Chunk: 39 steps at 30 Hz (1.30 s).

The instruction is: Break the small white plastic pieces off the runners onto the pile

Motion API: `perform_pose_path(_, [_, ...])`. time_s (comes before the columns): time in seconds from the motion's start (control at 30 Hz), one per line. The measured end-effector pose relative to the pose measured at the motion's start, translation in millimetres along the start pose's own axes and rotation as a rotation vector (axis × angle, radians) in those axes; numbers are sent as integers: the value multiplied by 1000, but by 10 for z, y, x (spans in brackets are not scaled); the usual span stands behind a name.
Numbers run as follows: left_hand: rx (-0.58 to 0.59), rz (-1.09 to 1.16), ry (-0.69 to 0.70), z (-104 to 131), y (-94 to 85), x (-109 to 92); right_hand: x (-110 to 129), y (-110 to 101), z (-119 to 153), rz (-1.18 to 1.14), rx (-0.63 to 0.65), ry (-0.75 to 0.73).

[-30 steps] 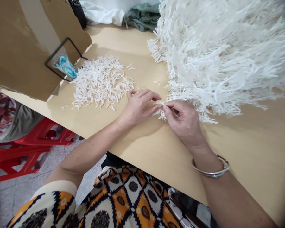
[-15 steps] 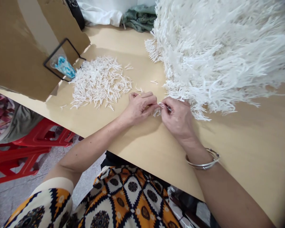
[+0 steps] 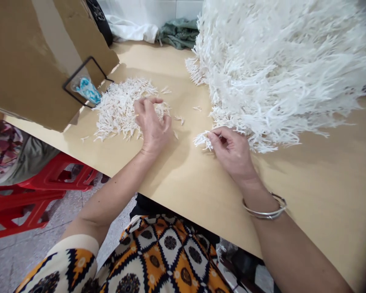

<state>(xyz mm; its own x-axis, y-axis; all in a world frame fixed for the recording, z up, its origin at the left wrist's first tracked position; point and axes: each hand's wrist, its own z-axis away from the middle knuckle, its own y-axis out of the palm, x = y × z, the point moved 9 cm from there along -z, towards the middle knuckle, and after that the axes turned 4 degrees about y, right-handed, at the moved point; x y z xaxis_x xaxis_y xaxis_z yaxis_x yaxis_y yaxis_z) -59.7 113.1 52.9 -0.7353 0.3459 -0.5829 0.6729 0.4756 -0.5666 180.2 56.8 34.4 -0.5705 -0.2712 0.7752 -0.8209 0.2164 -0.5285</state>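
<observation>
My left hand (image 3: 152,126) is over the right side of a low pile of short white forked strands (image 3: 118,106). Its fingers are bent and apart, and I see nothing held in them. My right hand (image 3: 233,152), with metal bangles at the wrist, pinches a small bunch of white strands (image 3: 203,141) between thumb and forefinger, just above the table. Beyond this hand rises a large heap of white branching strands (image 3: 280,73), its lower edge close to the knuckles. A few loose strands (image 3: 179,119) lie between the two piles.
At the left stands a cardboard box (image 3: 24,65), with a black wire stand (image 3: 67,83) and a blue-and-white packet (image 3: 90,90) before it. White and green cloths (image 3: 178,33) lie along the back. Red stools (image 3: 61,173) and another person's patterned clothing (image 3: 3,154) are at the left.
My left hand has left my right hand's fingertips and moved left to the small pile, its fingers opening. My right hand stays nearly in place, pinching the bunch.
</observation>
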Motion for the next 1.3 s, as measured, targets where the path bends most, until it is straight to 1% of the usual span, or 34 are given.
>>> perform_pose_path(0.03, [67, 22, 78, 21, 40, -113, 40, 15, 6, -16, 9, -16])
perform_pose_path(0.07, [160, 52, 161, 66, 103, -249, 73, 24, 11, -30, 13, -31])
perform_pose_path(0.13, [390, 109, 275, 209, 273, -498, 112, 30, 17, -54, 16, -53])
perform_pose_path(0.17, [479, 125, 301, 277, 343, -584, 119, 36, 21, -57, 22, -60])
perform_pose_path(0.2, [541, 133, 308, 327, 397, -637, 121, 42, 25, -50, 31, -66])
perform_pose_path(0.23, [570, 135, 299, 351, 431, -661, 118, 48, 28, -32, 38, -70])
perform_pose_path(0.37, [603, 158, 236, 345, 501, -623, 92, 51, 32, 33, 54, -53])
perform_pose_path(0.5, [634, 236, 243, 346, 509, -637, 97, 58, 23, -14, 86, -24])
perform_pose_path(0.57, [627, 264, 249, 344, 501, -647, 117, 60, 27, -12, 89, -35])
perform_pose_path(0.7, [601, 250, 282, 335, 513, -641, 172, 66, 64, 92, 55, -101])
perform_pose_path(0.8, [631, 216, 312, 349, 533, -655, 179, 79, 64, 199, 6, -125])
perform_pose_path(0.87, [652, 214, 354, 374, 503, -719, 119, 78, 17, 237, -19, -86])
perform_pose_path(0.93, [671, 243, 409, 415, 446, -817, -8, 32, -51, 261, -58, 10])
perform_pose_path(1.0, [661, 280, 448, 432, 380, -884, -140, -44, -99, 278, -96, 101])
perform_pose_path(1.03, [631, 275, 441, 409, 352, -869, -183, -71, -110, 275, -99, 121])
perform_pose_path(1.07, [565, 239, 400, 347, 318, -799, -209, -89, -111, 261, -94, 126])
perform_pose_path(1.1, [471, 176, 323, 258, 276, -673, -221, -100, -103, 235, -85, 122])
perform_pose_path(1.17, [232, 7, 97, 75, 137, -311, -221, -120, -67, 150, -76, 114])
perform_pose_path(1.2, [139, -61, -8, 21, 71, -141, -217, -121, -47, 92, -68, 118])
perform_pose_path(1.23, [64, -101, -77, -12, 12, -19, -215, -112, -27, 32, -51, 130])
perform_pose_path(1.27, [15, -119, -102, -29, -28, 41, -209, -92, -11, -22, -28, 144])
perform_pose_path(1.3, [6, -111, -84, -35, -36, 38, -197, -67, 3, -68, -2, 156])
